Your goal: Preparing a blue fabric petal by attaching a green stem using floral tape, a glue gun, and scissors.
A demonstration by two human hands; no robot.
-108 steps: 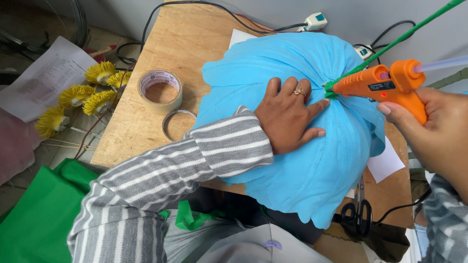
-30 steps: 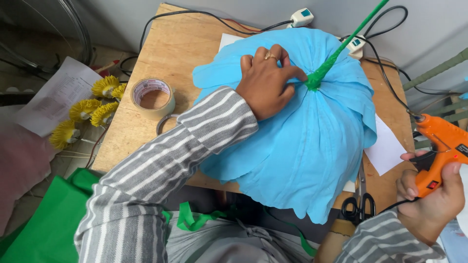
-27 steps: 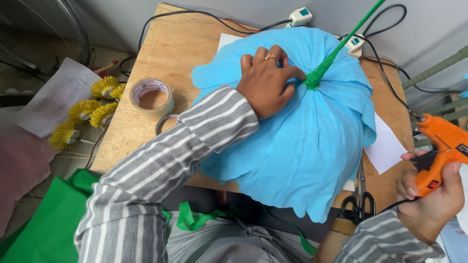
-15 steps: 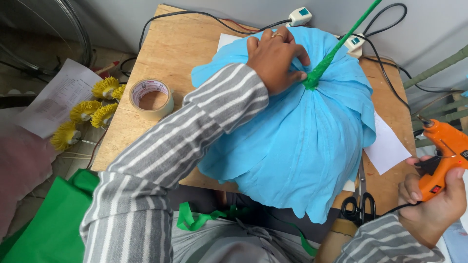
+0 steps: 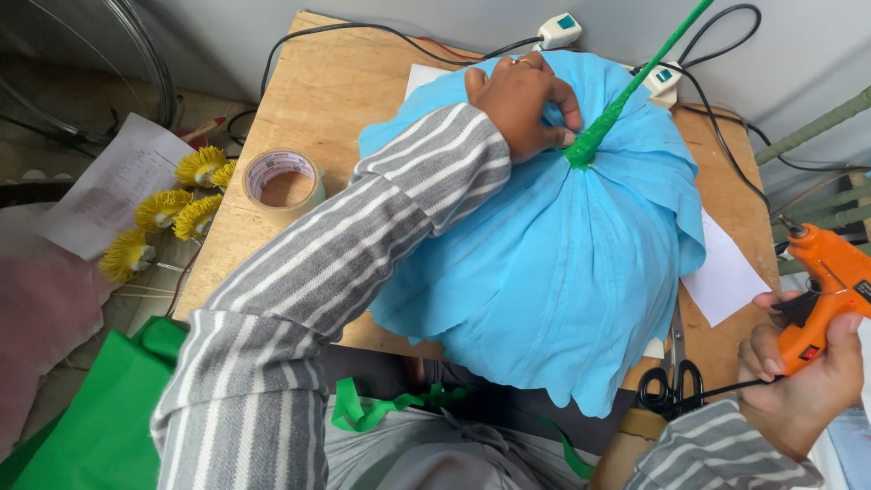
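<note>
Most of the blue paper flower [image 5: 562, 272] looks gathered around its green stem [image 5: 626, 91].
Left hand [image 5: 522, 100] pinches the pleats at the stem, mid-table [image 5: 336, 82]; right hand [image 5: 803, 381] grips the orange glue gun [image 5: 830, 290] well aside.

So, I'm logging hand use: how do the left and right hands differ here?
The left hand pinches the blue paper flower at its green stem, over the table; the right hand holds an orange glue gun off the table's edge, away from the flower. Both wear striped sleeves.
</note>
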